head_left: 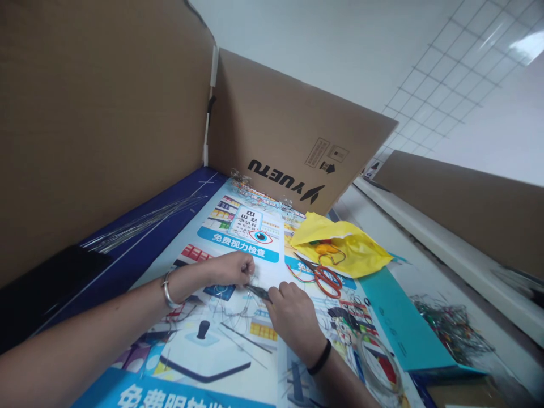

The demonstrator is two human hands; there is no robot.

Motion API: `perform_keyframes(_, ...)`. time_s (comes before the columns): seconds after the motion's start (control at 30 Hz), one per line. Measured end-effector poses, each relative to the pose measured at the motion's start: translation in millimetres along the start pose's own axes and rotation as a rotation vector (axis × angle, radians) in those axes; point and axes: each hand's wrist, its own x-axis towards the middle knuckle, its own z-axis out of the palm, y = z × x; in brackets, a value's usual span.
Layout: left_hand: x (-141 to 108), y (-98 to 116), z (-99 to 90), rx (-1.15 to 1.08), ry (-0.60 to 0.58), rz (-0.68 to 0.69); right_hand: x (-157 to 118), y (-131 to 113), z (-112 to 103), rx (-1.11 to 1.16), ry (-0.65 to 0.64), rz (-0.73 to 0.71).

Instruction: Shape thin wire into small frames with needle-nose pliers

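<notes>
My right hand (pixel 293 314) is wrapped round a pair of pliers (pixel 258 292), whose dark jaws point left towards my other hand. My left hand (pixel 234 268) is closed in a pinch just beyond the jaw tips. Thin wire (pixel 244 309) shows at its fingertips and hangs in loose loops below; its exact shape is hard to make out. Under both hands lies a printed poster sheet (pixel 263 272) with an eye chart picture and large characters. Orange-handled scissors (pixel 328 282) lie to the right, partly against a yellow bag (pixel 361 249) with coloured cord at its mouth.
Cardboard panels (pixel 293 130) stand behind and to the left. Straight wires (pixel 140 226) lie on the blue surface at left. A wire coil (pixel 378 362) rests near right. Tangled wire pieces (pixel 450 328) are piled beyond the turquoise edge (pixel 403 323); more wire bits (pixel 240 178) lie at the back.
</notes>
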Motion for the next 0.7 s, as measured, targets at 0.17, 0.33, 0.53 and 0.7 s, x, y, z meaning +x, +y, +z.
perform_keyframes(0.17,0.5,-0.5,0.7,-0.011,-0.002,0.006,-0.4,-0.9,0.4,0.014,-0.018,0.019)
perform_keyframes(0.33,-0.3,0.6,0.5,-0.022,0.017,0.006,0.9,0.5,-0.1,0.04,-0.018,0.033)
perform_keyframes(0.53,-2.6,2.9,-2.1,-0.044,0.026,-0.004,0.7,7.8,2.7,0.07,0.009,0.057)
perform_keyframes(0.7,-3.0,2.9,-3.3,-0.033,0.014,0.013,0.2,10.5,3.9,0.079,0.007,0.046)
